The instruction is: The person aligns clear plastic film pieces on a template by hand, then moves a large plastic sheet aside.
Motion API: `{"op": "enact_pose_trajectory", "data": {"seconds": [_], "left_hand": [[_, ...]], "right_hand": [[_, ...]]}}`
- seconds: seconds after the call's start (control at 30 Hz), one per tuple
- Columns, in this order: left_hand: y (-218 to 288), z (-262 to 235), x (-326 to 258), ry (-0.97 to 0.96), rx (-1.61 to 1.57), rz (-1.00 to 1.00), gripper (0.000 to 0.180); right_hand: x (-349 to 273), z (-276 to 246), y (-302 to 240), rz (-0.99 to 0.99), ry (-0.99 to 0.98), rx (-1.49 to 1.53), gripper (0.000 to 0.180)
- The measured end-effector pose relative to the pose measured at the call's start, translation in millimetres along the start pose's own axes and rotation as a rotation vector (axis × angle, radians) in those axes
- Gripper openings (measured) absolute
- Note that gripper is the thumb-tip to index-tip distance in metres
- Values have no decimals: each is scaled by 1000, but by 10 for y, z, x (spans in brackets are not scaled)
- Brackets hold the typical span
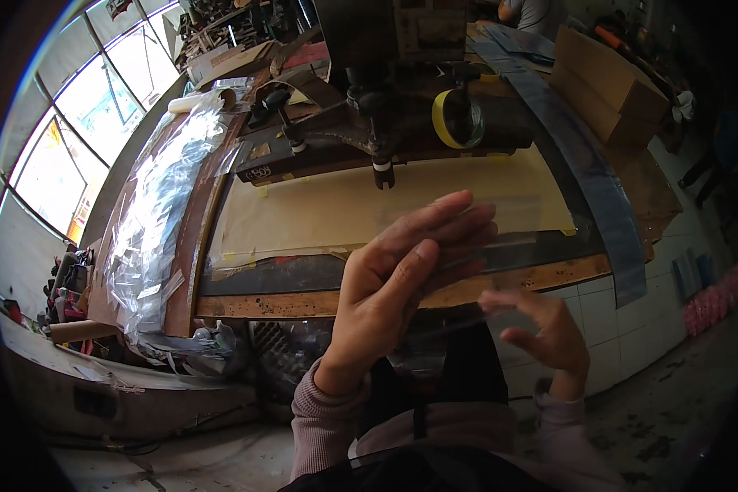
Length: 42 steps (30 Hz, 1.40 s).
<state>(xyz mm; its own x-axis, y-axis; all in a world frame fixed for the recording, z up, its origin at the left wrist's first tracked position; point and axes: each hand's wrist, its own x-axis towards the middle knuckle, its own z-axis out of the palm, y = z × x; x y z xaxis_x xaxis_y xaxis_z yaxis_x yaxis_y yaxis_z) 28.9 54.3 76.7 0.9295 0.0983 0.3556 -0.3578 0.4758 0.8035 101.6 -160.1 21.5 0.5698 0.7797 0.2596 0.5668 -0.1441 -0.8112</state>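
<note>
My left hand (pixel 394 279) is raised over the front edge of the work table, its fingers stretched together and its thumb folded across. It holds a thin clear plastic sheet (pixel 515 215), see-through and faint, which spreads out around the fingers. To the right and a little nearer me, my right hand (pixel 543 328) is smeared by motion, its thumb and fingers apart with nothing visible between them. Beyond both hands, a tan sheet (pixel 303 213) lies taped on the dark table bed under a black machine head (pixel 382 168).
A heap of clear plastic pieces (pixel 160 213) covers the left side table. A yellow tape roll (pixel 457 119) hangs on the machine. A grey strip (pixel 582 164) drapes over the right edge beside a cardboard box (pixel 607 86). Another person (pixel 533 15) is at the far back.
</note>
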Motion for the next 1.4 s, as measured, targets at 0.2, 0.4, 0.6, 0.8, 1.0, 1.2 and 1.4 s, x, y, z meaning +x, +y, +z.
{"op": "enact_pose_trajectory", "data": {"seconds": [0.2,0.4,0.6,0.8,1.0,1.2,1.4], "left_hand": [[71,66,-42,-55,86,-2,44],[66,28,-29,-1,88,72,45],[-242,-389,-152,-232,63,-110,50],[-865,-497,-722,-275,-136,-382,53],[-1270,-896,-1764,-533,259,-573,34],[-559,-1509,-3564,158,289,-450,36],[2,-1291,-4592,831,354,-53,45]], "right_hand": [[489,0,-496,-192,461,406,37],[668,-33,-656,-132,504,388,17],[1060,-147,-619,-209,516,425,19],[1347,-187,-713,-296,516,450,19],[1718,-165,-971,-414,579,390,19],[2254,69,-1194,-447,530,327,20],[2835,619,-1329,-298,178,493,24]]}}
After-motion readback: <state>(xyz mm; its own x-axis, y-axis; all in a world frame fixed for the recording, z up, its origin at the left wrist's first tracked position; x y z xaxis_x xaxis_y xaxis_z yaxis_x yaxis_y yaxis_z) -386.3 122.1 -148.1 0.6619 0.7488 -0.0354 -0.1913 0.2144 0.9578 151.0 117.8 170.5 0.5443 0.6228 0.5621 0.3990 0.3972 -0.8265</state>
